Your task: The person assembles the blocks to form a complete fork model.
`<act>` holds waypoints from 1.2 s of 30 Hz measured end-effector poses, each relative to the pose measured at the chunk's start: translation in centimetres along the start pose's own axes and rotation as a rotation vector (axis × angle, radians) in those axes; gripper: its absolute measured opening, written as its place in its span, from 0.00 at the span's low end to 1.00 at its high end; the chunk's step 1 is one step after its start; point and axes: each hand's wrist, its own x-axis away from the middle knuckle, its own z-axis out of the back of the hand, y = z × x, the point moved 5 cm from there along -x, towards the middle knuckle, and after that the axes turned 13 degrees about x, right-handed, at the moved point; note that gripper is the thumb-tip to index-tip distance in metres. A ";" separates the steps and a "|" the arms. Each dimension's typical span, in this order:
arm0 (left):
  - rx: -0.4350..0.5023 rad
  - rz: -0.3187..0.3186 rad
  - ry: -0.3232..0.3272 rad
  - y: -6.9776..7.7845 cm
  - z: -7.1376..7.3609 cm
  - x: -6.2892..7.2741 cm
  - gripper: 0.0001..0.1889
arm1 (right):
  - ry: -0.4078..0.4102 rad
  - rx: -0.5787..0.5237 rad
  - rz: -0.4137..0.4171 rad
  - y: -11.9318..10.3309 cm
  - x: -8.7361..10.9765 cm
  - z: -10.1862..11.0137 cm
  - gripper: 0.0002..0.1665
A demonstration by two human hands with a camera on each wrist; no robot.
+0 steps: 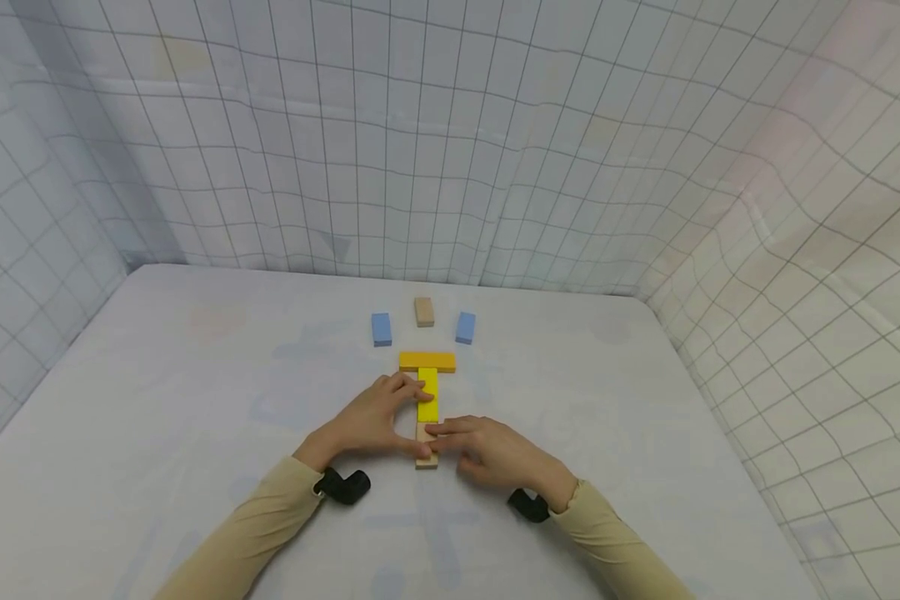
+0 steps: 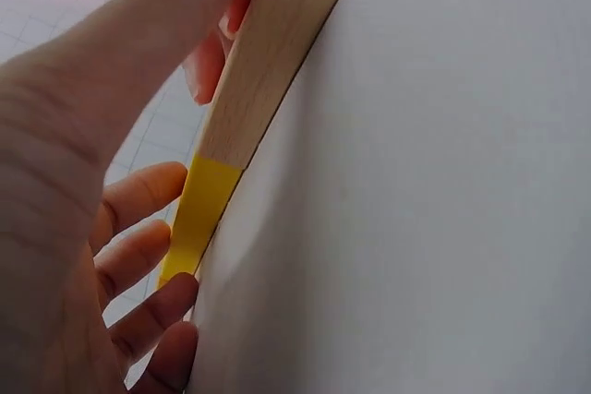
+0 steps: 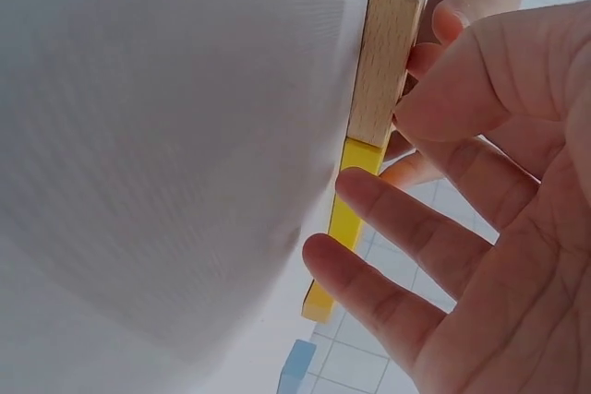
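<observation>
A plain wooden block (image 1: 427, 464) and a bright yellow block (image 1: 428, 410) lie flat end to end on the white-covered table. An orange-yellow block (image 1: 427, 362) sits crosswise at the yellow one's far end, making a T shape. My left hand (image 1: 371, 421) spans the row from the left, thumb over the wooden block and fingertips along the yellow block. From the right, my right hand (image 1: 498, 454) reaches in with extended fingers touching the wooden block's top. In the right wrist view, two of its fingers stretch beside the yellow block (image 3: 346, 220).
Beyond the T lie a blue block (image 1: 382, 329) at left, another blue block (image 1: 466, 327) at right, and a small wooden block (image 1: 424, 312) between them, farther back. Grid-patterned curtains (image 1: 435, 150) enclose the table's back and sides.
</observation>
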 end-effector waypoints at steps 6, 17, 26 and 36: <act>-0.036 -0.042 0.046 0.6 -0.3 0.1 0.43 | 0.009 0.021 -0.005 -0.1 -0.3 0.3 0.28; -0.067 -0.035 0.067 0.5 -0.7 0.1 0.44 | 0.016 0.055 -0.009 0.1 -0.6 0.2 0.24; -0.062 -0.046 0.087 0.4 -0.5 0.1 0.43 | 0.028 0.028 0.001 0.3 -0.6 0.0 0.25; -0.050 -0.022 0.092 0.2 -0.7 0.0 0.44 | 0.024 0.025 -0.017 0.1 -0.2 -0.2 0.26</act>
